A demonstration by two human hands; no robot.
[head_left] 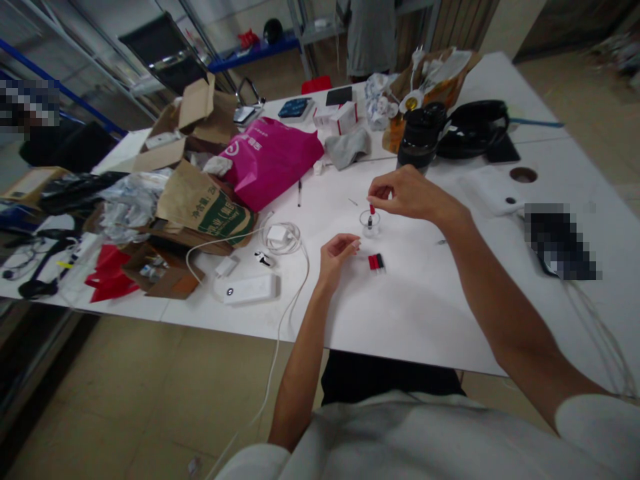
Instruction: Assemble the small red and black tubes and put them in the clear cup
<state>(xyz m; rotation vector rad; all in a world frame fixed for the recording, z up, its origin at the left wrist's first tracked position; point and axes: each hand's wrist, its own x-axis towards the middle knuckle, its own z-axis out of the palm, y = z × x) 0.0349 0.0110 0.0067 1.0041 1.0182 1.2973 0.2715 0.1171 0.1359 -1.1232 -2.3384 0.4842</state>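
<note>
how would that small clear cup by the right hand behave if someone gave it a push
The small clear cup would probably slide fairly easily, being little and standing on a smooth-looking white table. It is likely light, judging by its size and see-through wall. Knocked onto its side, it might roll, since its rim looks round.

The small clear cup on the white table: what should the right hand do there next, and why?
Probably ease the red piece down gently and let it go in the clear cup. The right hand pinches it at the cup's mouth, while the left hand is apart from the cup, so no hand seems to steady it against a knock.
</note>
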